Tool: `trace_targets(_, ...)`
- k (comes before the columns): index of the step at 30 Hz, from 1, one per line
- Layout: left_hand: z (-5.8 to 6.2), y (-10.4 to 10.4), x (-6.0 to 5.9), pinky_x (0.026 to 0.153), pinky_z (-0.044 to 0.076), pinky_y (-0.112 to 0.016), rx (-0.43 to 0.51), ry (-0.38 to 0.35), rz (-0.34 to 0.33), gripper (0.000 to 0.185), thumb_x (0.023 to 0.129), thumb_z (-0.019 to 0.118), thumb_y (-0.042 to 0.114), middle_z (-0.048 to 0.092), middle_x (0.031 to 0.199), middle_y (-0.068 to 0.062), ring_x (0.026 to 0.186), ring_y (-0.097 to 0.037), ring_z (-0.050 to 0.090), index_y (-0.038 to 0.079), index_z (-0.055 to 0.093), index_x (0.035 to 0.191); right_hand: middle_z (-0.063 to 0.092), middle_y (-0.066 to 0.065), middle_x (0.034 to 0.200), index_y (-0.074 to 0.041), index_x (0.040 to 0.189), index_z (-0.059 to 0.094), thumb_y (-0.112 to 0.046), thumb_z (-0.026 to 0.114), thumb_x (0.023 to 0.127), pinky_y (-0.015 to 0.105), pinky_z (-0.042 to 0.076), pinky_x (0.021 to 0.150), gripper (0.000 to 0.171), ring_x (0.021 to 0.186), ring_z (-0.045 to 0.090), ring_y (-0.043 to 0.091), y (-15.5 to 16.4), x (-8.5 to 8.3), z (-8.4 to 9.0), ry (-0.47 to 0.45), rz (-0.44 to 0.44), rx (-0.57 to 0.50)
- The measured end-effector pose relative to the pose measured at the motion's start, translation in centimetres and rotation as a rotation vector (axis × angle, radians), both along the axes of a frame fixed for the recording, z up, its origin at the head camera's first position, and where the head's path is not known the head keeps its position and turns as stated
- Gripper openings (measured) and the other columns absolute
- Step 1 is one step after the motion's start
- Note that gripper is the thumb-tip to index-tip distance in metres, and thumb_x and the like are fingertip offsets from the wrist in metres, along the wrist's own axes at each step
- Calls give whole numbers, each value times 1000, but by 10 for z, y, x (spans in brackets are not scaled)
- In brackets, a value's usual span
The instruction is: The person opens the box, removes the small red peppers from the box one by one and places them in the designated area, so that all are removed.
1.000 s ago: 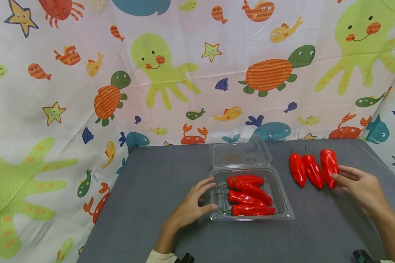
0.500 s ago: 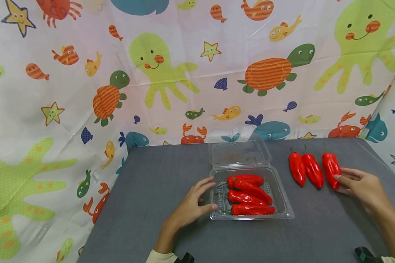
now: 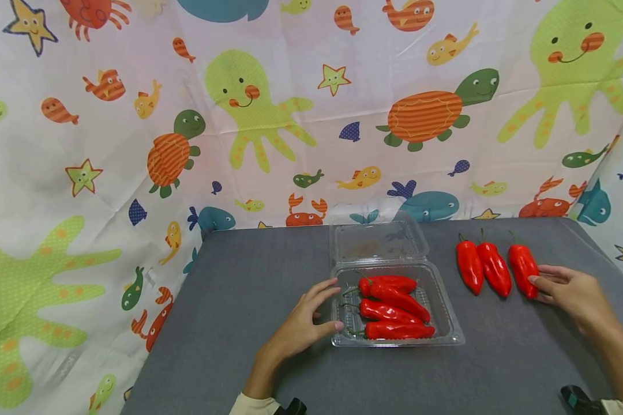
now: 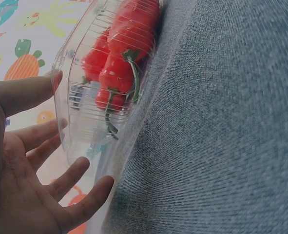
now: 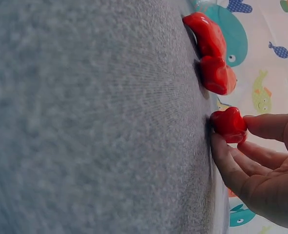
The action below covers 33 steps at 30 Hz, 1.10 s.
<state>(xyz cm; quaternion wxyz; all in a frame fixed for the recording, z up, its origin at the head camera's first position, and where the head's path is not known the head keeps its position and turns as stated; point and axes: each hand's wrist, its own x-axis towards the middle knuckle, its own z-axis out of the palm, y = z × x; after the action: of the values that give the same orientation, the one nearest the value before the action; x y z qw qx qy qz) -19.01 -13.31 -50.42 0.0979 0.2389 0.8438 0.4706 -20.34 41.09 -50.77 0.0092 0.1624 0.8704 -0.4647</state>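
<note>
In the head view a clear plastic clamshell box [image 3: 449,311] stands with its lid folded back, and several red peppers [image 3: 394,312] lie inside with green stems to the left. My left hand [image 3: 302,323] is at the box's left side, fingers spread. Its thumb and fingertips are at the rim [image 4: 61,105] in the left wrist view. My right hand [image 3: 576,294] holds a red pepper [image 3: 523,270] by its lower right side. Thumb and fingers lie on either side of that pepper [image 5: 229,125] in the right wrist view, low over the cloth.
Two more red peppers, one at the left [image 3: 469,267] and one beside it [image 3: 493,270], lie left of the held one. Grey cloth [image 3: 228,311] covers the table. A sea-animal print curtain [image 3: 291,115] hangs behind the table's back edge.
The pepper in my right hand has shifted slightly right and down, and its tip now leans further right. My left hand and the box have stayed in place.
</note>
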Motion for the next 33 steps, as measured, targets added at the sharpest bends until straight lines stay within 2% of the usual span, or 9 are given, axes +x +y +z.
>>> trace_targets(5, -2, 0, -1, 108, 52, -51, -10, 15, -7, 70, 96, 76, 37, 33, 170, 12, 148, -24, 37, 18, 51, 158, 59, 46, 128, 21, 147, 41, -21, 62, 108, 28, 62, 62, 62, 70, 64, -3, 3, -1, 0, 4, -8, 48)
trace_targets(14, 0, 0, -1, 110, 50, -51, -14, 6, -5, 72, 95, 75, 42, 33, 170, 13, 149, -21, 35, 20, 51, 159, 49, 46, 141, 18, 149, 40, -24, 60, 108, 22, 58, 59, 62, 70, 56, -10, 9, 1, -1, -7, -9, 91)
trace_targets(20, -1, 0, -2, 110, 50, -51, -17, 4, -4, 72, 95, 75, 42, 32, 170, 13, 149, -21, 35, 20, 50, 159, 46, 46, 144, 18, 150, 39, -19, 60, 108, 18, 56, 58, 60, 71, 53, -13, 9, 2, 0, -5, -31, 100)
trace_targets(22, -1, 0, -2, 110, 50, -51, -18, 3, -4, 72, 95, 75, 42, 32, 170, 13, 149, -21, 35, 20, 50, 159, 47, 46, 144, 18, 150, 41, -18, 59, 108, 18, 55, 57, 58, 75, 60, -3, 8, 3, 1, 1, -43, 128)
trace_targets(24, 0, 0, -2, 110, 50, -51, -18, 0, -5, 72, 95, 75, 43, 32, 170, 13, 149, -21, 35, 20, 50, 159, 47, 45, 144, 17, 150, 41, -20, 58, 109, 25, 56, 64, 58, 87, 68, 18, 6, 5, 3, 1, -54, 160)
trace_targets(25, 0, 0, -2, 110, 50, -51, -18, -1, -6, 73, 95, 75, 44, 31, 170, 14, 149, -21, 35, 20, 50, 159, 47, 45, 144, 17, 150, 42, -21, 57, 109, 32, 57, 70, 57, 96, 68, 31, 4, 6, 5, 4, -61, 174)
trace_targets(27, 0, 0, -2, 110, 50, -52, -17, -4, -8, 73, 95, 75, 44, 31, 171, 14, 149, -21, 35, 20, 50, 159, 47, 45, 145, 16, 150, 42, -21, 56, 110, 49, 55, 82, 57, 115, 57, 52, 1, 9, 8, 12, -71, 195)
trace_targets(30, 0, -1, -1, 111, 50, -53, -15, -5, -9, 73, 95, 74, 44, 31, 170, 14, 149, -21, 35, 20, 50, 159, 44, 45, 146, 14, 151, 42, -23, 55, 110, 68, 45, 90, 57, 126, 47, 60, -3, 12, 13, 22, -89, 204)
trace_targets(33, -1, -1, -1, 110, 50, -52, -14, 0, -9, 73, 95, 74, 45, 31, 170, 14, 149, -22, 35, 19, 50, 159, 42, 45, 148, 13, 153, 41, -24, 55, 109, 72, 43, 94, 58, 128, 44, 61, -8, 15, 19, 28, -104, 207)
